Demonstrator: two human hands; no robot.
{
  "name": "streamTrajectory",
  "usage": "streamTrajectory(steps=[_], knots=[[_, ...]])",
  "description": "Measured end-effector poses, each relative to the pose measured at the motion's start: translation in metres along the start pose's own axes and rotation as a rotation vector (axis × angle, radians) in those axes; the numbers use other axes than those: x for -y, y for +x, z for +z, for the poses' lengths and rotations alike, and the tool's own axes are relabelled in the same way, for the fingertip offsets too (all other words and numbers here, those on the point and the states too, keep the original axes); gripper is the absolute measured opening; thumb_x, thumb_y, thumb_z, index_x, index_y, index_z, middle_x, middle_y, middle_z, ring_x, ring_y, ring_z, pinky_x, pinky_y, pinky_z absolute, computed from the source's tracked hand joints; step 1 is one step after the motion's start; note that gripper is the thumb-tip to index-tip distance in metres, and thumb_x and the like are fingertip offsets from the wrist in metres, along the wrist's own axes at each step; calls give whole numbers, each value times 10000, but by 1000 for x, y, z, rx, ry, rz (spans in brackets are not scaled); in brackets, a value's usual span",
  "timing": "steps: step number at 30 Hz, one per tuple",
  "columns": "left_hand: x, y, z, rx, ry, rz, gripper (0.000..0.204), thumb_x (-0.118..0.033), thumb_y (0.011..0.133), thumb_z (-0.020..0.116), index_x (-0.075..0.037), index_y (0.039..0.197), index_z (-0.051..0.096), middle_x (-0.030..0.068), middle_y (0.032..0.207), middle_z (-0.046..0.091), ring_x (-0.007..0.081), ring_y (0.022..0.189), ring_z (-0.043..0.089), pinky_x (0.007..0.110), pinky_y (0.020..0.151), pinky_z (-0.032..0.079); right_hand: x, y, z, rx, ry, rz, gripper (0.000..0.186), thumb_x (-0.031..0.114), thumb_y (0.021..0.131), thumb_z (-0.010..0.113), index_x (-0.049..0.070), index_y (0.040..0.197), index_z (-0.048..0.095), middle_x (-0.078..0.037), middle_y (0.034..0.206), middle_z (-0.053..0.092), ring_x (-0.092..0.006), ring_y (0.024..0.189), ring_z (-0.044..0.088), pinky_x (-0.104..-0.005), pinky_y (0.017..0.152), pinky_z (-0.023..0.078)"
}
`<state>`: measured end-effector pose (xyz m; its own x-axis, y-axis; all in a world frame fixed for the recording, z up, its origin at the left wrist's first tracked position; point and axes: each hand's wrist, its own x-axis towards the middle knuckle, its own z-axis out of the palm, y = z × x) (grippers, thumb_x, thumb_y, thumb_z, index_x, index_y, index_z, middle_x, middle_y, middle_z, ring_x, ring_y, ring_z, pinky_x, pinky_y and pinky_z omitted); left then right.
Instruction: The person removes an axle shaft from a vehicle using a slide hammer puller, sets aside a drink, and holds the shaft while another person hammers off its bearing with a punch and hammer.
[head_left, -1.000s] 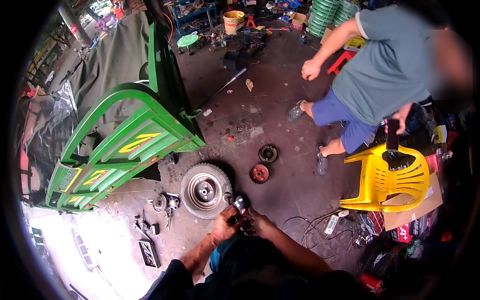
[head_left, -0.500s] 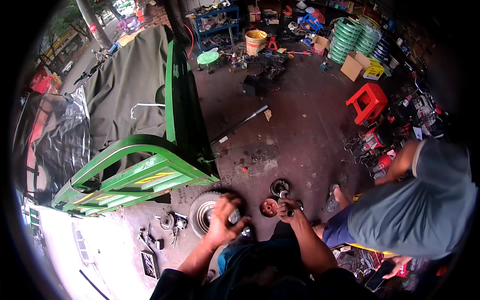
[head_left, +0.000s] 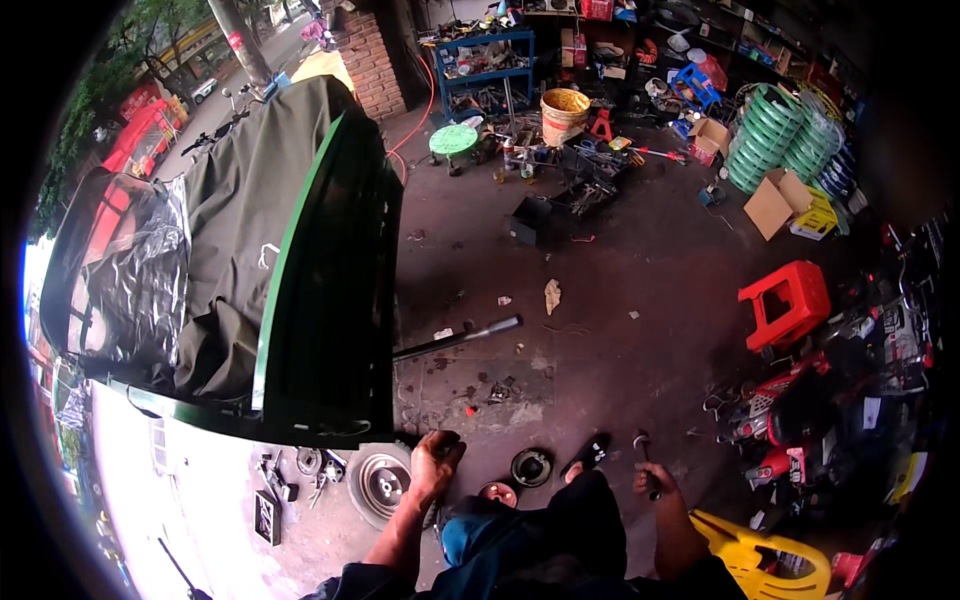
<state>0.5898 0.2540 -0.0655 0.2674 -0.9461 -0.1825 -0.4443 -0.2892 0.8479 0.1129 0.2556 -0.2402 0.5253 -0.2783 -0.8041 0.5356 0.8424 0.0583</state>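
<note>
My left hand (head_left: pixel 434 466) is raised in front of me with its fingers curled in. Whatever is in it, if anything, is hidden. Below and left of it a wheel with a tire (head_left: pixel 384 484) lies on the floor. In my right hand (head_left: pixel 657 484), out to the right, is a short hammer-like tool (head_left: pixel 641 440), its wider metal head pointing up and away. Between my hands, on the floor by my foot, are a dark round ring-shaped part (head_left: pixel 531 467) and a reddish drum-like part (head_left: pixel 497 492), partly covered by my clothing.
A green cargo vehicle (head_left: pixel 345 290) with a dark cover stands at left; a metal bar (head_left: pixel 465 338) sticks out beside it. Loose parts and a small tray (head_left: pixel 267 517) lie lower left. A red stool (head_left: pixel 785 305), machine parts and a yellow chair (head_left: pixel 765 555) line the right.
My view has shifted, and the other person at right is out of it. My left hand went from spread to curled. My right hand moved right with the tool.
</note>
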Motion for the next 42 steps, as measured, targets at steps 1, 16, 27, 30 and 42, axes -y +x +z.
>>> streamTrajectory(steps=[1, 16, 27, 30, 42], knots=[[-22, 11, 20, 62, 0, -126, 243, -167, 765, 698, -6, 937, 642, 159, 935, 660, 269, 883, 642, 340, 786, 491, 13, -6, -10, -120, -55, -4, 231, 228, 841, 544, 140, 637, 483, -3, 546, 464, -163, 471, 459, -308, 458, 389], [7, 195, 142, 101, 309, -357, 312, -327, 742, 650, -92, 946, 678, 149, 887, 678, 316, 880, 647, 403, 785, 503, 163, -120, 28, 102, 379, 51, 305, 42, 758, 583, 16, 1059, 540, -70, 853, 569, -169, 777, 556, -271, 716, 445], [-107, 458, 147, 57, 273, -207, 299, -325, 749, 618, -69, 898, 662, 181, 876, 659, 367, 835, 628, 428, 750, 501, 371, -37, 154, -652, -462, 229, 99, 102, 787, 620, 78, 785, 524, -36, 632, 519, -163, 529, 498, -283, 501, 418], [-115, 491, 129, -58, 181, -227, 276, -290, 756, 633, -54, 897, 660, 181, 857, 662, 342, 812, 641, 407, 734, 501, 443, 12, 200, -680, -696, 284, 142, 118, 795, 630, 95, 710, 519, -27, 571, 505, -161, 462, 482, -286, 442, 411], [-164, 598, 38, -41, -339, -350, 241, -172, 761, 630, 2, 922, 669, 106, 876, 649, 206, 777, 632, 308, 720, 498, 583, 189, 514, -460, -1338, -10, 95, 134, 761, 643, 67, 767, 576, -18, 606, 538, -136, 483, 491, -293, 444, 399]])
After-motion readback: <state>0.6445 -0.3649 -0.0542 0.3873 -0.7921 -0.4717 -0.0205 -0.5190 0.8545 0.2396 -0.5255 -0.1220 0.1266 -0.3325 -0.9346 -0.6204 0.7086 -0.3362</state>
